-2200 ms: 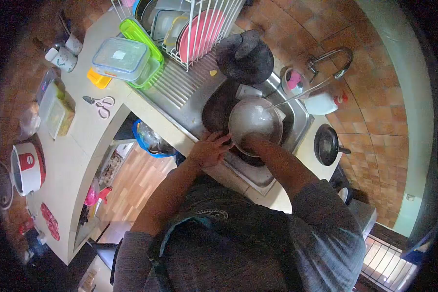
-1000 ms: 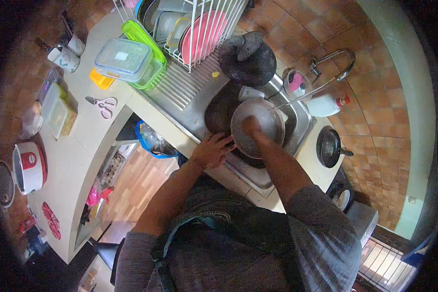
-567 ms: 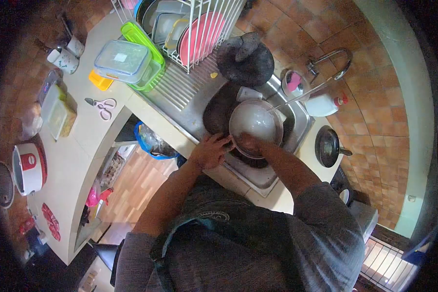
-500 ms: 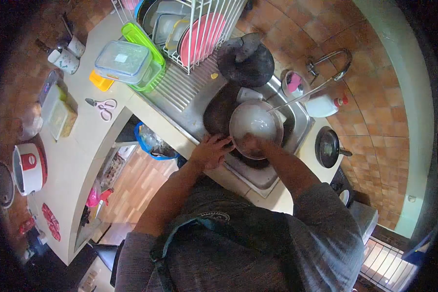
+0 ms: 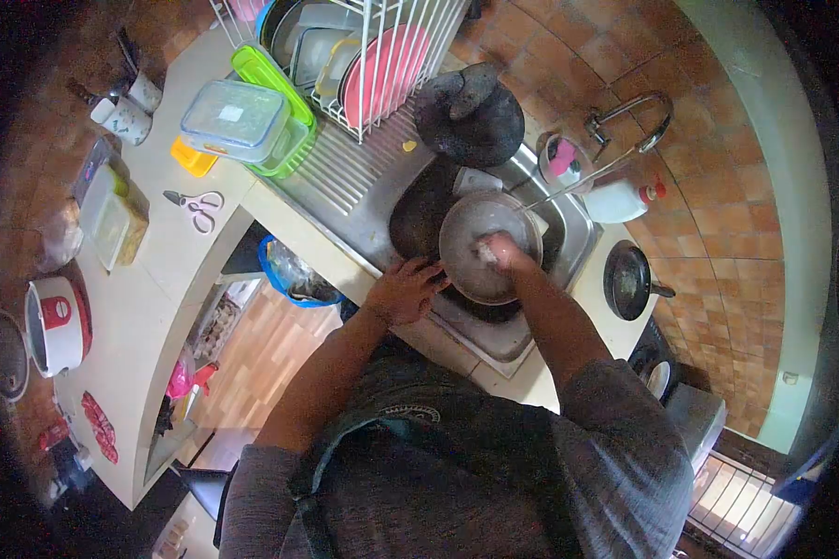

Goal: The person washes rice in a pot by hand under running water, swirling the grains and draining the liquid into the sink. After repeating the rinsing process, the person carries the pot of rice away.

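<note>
A round metal bowl (image 5: 461,270) with cloudy liquid sits over the sink basin (image 5: 508,347). Inside it, my right hand (image 5: 502,252) is closed around something whitish that I cannot make out. My left hand (image 5: 405,291) lies at the sink's front edge, fingers spread, its fingertips by the bowl's left rim. Water from the curved faucet (image 5: 657,140) runs down toward the bowl. A dark pan (image 5: 419,219) lies left of the bowl, partly hidden beneath it.
Behind the sink stand a dark stone mortar (image 5: 471,116), a white dish rack (image 5: 368,65) and a small bowl with a pink sponge (image 5: 561,158). A white bottle (image 5: 615,203) and a frying pan (image 5: 627,279) are at right; scissors (image 5: 199,207) and plastic containers (image 5: 233,116) at left.
My right hand has risen from the bowl's lower part toward its right side, with something whitish now showing in its fingers. My left hand has barely moved.
</note>
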A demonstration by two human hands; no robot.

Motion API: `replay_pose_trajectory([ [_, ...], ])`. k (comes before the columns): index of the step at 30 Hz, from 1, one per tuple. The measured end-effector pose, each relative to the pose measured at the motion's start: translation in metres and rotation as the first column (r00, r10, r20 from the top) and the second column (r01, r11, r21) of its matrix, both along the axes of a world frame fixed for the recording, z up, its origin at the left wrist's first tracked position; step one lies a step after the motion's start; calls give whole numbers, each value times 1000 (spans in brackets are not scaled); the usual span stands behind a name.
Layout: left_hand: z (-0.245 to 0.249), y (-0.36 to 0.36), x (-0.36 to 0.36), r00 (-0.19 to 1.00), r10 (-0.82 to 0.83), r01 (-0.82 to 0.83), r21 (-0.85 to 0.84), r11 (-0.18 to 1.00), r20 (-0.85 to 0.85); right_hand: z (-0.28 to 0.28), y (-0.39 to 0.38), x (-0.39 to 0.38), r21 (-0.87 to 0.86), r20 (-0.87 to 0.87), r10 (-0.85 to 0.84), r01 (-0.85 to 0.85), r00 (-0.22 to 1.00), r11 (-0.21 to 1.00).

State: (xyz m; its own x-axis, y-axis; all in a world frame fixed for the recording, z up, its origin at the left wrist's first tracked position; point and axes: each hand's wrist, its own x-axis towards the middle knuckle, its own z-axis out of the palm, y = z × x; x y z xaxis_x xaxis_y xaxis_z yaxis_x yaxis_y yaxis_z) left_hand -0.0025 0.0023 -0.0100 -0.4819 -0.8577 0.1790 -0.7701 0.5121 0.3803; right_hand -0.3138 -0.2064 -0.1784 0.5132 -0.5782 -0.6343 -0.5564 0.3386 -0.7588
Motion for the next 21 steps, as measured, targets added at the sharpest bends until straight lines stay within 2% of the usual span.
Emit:
replay_pose_trajectory([
  [4, 12, 0, 4, 1000, -15, 14, 67, 998, 7, -12, -13, 23, 102, 35, -16, 13, 999, 995],
  [7, 2, -1, 2, 1000, -20, 20, 35, 999, 0, -20, -3, 29, 176, 56, -39, 29, 998, 984],
  [13, 15, -2, 3, 999, -34, 32, 77, 997, 19, -31, 23, 10, 324, 98, -87, 51, 991, 945],
  [18, 10, -1, 3, 1000, -28, 29, 62, 998, -6, -45, 47, 31, 442, 127, -128, 60, 984, 895],
  [21, 9, -2, 3, 1000, -22, 23, 34, 999, -12, -48, 36, 25, 507, 142, -155, 62, 978, 859],
])
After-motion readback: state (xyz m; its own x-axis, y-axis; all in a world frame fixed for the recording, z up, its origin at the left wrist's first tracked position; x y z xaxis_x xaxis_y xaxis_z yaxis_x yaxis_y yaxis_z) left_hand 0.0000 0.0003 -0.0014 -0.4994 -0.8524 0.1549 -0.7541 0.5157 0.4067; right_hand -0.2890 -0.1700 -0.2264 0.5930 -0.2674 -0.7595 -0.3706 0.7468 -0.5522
